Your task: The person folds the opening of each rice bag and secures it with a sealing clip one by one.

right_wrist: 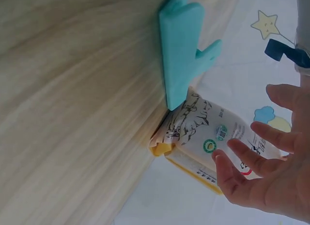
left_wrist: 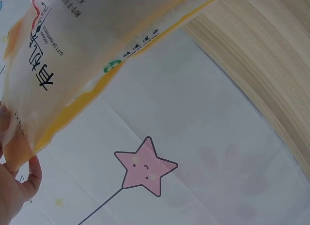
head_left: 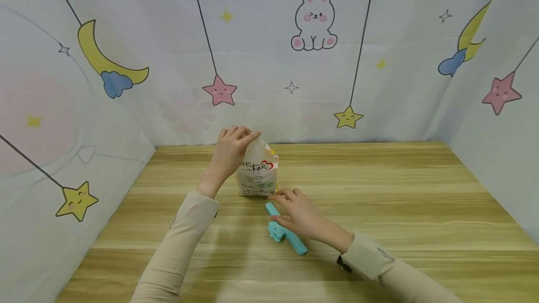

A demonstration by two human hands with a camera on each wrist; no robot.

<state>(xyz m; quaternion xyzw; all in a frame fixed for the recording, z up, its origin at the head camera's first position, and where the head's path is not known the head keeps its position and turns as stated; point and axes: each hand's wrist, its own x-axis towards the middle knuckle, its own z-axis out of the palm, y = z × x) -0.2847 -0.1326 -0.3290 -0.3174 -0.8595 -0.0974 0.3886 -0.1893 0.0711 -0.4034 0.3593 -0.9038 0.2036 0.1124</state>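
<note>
A white printed bag [head_left: 258, 174] with yellow edges stands upright on the wooden table. My left hand [head_left: 230, 151] grips its top corner; in the left wrist view, thumb and fingers pinch that corner of the bag [left_wrist: 63, 84]. A teal sealing clip [head_left: 294, 241] lies on the table in front of the bag, with a small figure-shaped part on its side. Over the clip hovers my right hand [head_left: 305, 214], fingers spread and loosely bent, holding nothing. The right wrist view has the clip [right_wrist: 181, 51] apart from the fingers [right_wrist: 271, 135], with the bag behind.
The wooden table [head_left: 400, 200] stretches to both sides and in front of the bag. A white cloth backdrop [head_left: 269, 50] with printed stars, moons and a rabbit closes off the back, left and right. A dark strap [right_wrist: 288, 53] shows at the right wrist.
</note>
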